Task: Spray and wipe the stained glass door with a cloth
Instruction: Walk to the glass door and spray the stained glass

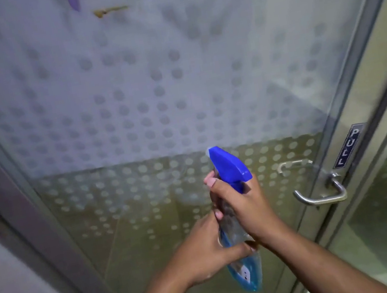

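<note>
Our left hand (205, 250) wraps low around the spray bottle (237, 236), fingers closed on its clear body, blue liquid pooled below our grip. Our right hand (242, 207) clamps the neck just above, fingers curled toward the trigger under the blue nozzle head (228, 166). The bottle stands nearly upright between the hands, long axis running bottom to top, nozzle aimed up and away at the glass door (126, 93). Risk here, we judge: the stains (109, 11) sit well above both hands, so a squeeze from this height could mist the frosted dots instead. No cloth visible. The door handle (322, 194) lies right of our hands.
</note>
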`<action>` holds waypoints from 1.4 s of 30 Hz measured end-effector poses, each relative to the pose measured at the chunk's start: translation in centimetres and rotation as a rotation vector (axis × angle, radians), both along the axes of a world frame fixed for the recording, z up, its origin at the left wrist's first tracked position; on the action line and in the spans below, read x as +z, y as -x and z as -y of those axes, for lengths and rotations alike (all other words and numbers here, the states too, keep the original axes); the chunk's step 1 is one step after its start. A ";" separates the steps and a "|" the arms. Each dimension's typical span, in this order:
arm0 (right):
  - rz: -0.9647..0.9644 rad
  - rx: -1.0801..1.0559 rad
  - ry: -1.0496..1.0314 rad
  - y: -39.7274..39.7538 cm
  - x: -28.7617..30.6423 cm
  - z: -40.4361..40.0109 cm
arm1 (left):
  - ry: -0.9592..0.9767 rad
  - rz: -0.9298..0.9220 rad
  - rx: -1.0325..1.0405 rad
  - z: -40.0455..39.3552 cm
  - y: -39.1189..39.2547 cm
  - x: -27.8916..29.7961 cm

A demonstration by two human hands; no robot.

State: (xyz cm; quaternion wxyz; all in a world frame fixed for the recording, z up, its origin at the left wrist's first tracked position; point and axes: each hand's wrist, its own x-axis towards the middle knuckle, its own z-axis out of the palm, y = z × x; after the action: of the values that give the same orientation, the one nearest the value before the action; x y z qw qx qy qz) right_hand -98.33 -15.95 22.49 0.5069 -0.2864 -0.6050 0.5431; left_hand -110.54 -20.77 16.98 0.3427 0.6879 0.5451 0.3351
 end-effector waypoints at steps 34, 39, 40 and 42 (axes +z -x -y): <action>0.188 -0.469 -0.560 16.2 31.4 3.8 | -0.883 -1.158 0.641 -2.0 28.5 41.0; 0.201 -0.519 -0.554 20.6 34.1 4.2 | -0.824 -1.268 0.551 -3.9 30.5 41.2; 0.203 -0.528 -0.549 21.3 34.5 4.1 | -0.834 -1.267 0.544 -4.2 30.7 41.1; 0.193 -0.545 -0.527 22.2 35.1 3.8 | -0.845 -1.263 0.536 -4.4 30.9 41.1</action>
State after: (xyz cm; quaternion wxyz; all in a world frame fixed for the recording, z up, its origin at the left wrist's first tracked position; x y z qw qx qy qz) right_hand -120.49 -19.80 57.63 0.6294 -0.3463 -0.6705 0.1854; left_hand -141.42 -16.41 58.04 -0.4113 0.6648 0.6095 0.1316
